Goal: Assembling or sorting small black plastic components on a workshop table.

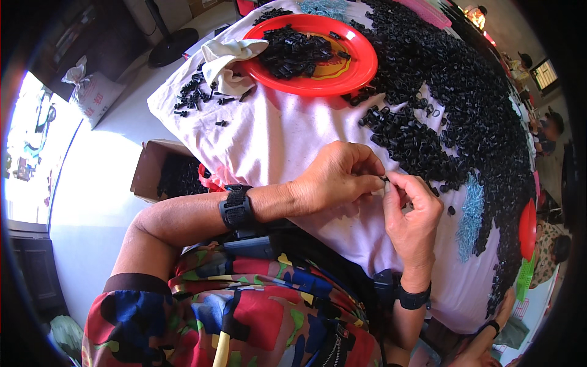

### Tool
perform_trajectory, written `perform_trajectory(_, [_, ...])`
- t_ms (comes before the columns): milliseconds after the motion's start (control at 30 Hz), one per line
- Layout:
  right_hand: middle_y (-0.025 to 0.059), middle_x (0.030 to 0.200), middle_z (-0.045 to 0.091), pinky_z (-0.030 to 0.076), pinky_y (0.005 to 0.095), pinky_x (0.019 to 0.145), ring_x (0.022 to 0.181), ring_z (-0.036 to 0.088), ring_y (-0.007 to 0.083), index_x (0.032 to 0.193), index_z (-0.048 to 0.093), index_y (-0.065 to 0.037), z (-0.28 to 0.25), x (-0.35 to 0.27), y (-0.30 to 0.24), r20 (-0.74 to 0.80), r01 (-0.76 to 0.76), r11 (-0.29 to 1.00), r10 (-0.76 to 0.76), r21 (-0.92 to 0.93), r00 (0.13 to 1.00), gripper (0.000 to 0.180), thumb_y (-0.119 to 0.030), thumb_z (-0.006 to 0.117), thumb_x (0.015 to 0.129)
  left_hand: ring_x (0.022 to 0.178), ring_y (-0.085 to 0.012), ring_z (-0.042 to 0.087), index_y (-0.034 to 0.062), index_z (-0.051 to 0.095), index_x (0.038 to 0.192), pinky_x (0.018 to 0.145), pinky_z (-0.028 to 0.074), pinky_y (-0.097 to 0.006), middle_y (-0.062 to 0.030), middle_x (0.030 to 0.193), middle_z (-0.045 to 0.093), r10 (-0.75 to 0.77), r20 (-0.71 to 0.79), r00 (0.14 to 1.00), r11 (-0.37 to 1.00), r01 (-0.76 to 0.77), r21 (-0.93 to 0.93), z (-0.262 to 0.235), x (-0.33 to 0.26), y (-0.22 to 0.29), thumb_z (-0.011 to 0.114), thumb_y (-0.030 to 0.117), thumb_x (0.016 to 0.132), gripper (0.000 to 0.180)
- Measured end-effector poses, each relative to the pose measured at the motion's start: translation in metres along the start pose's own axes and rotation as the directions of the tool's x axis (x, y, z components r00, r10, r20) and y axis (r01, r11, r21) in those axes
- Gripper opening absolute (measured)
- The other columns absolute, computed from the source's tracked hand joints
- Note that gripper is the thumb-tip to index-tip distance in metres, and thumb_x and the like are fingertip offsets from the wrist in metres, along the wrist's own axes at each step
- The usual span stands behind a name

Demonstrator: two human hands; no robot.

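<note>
Over the near part of a white cloth [342, 125], my two hands meet at the fingertips. My left hand [336, 174] pinches something small and dark, mostly hidden by the fingers. Against it, the thumb and index finger of my right hand [413, 208] are closed from the other side. Just beyond them spreads a big heap of small black plastic parts [440, 92], many ring-shaped. A red plate [361, 79] farther off bears a pile of black pieces [293, 52]. A whitish cloth glove [226, 61] lies against its left rim.
Small black stemmed parts [192, 92] lie loose at the table's left corner. Light-blue small pieces [471, 214] form a strip on the right. A cardboard box [150, 174] with black parts stands left, below the table edge. Another person's hand [504, 309] rests at lower right.
</note>
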State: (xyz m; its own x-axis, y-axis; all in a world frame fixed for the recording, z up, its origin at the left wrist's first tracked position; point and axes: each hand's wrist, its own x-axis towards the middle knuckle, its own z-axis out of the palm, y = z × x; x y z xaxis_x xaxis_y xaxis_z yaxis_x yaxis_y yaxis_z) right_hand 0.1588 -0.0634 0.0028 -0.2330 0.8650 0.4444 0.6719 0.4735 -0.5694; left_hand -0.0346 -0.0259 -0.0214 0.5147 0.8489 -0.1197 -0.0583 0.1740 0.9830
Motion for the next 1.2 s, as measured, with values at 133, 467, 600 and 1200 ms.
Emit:
perform_trajectory(133, [0.0123,0.085,0.070,0.052,0.0343,0.059,0.067,0.065,0.0235,0.109,0.072,0.002,0.000,-0.001,-0.005,0.010,0.027,0.999,-0.027,-0.026,1.000,0.026,0.003,0.072,0.083,0.077,-0.0109,0.072,-0.0053,0.067,0.115,0.071,0.061,-0.026,-0.0060,0.092,0.074,0.051,0.002,0.999,0.999,-0.051,0.005,-0.002,0.002,-0.004,0.072,0.011,0.099,0.023])
perform_trajectory(467, [0.0151,0.094,0.071,0.055,0.0421,0.075,0.082,0.067,0.0322,0.114,0.070,0.003,0.004,-0.003,-0.008,0.033,0.069,0.991,-0.065,-0.119,0.997,0.039,0.000,0.081,0.077,0.081,-0.0115,0.074,-0.0040,0.071,0.112,0.073,0.060,-0.025,-0.0071,0.094,0.077,-0.023,0.001,1.000,1.000,0.023,0.012,-0.005,0.003,0.001,0.074,0.013,0.098,0.022])
perform_trajectory(600, [0.0161,0.095,0.070,0.055,0.0454,0.079,0.087,0.068,0.0360,0.114,0.069,0.003,0.006,-0.004,-0.009,0.024,0.074,0.988,-0.071,-0.134,0.997,0.041,0.000,0.082,0.075,0.077,-0.0099,0.071,-0.0028,0.075,0.104,0.069,0.058,-0.026,-0.0064,0.087,0.076,-0.016,-0.035,0.999,1.000,0.016,0.012,-0.003,0.004,-0.003,0.076,0.014,0.095,0.019])
perform_trajectory(1200, [0.0161,0.100,0.071,0.055,0.0448,0.081,0.091,0.068,0.0352,0.120,0.068,0.004,0.011,-0.003,-0.018,-0.019,0.061,0.983,-0.065,-0.175,0.998,0.050,-0.005,0.086,0.073,0.090,-0.0113,0.070,-0.0027,0.072,0.107,0.081,0.058,-0.028,-0.0068,0.097,0.075,-0.099,-0.002,0.995,0.995,0.099,0.014,-0.004,0.003,0.005,0.068,0.020,0.099,0.024])
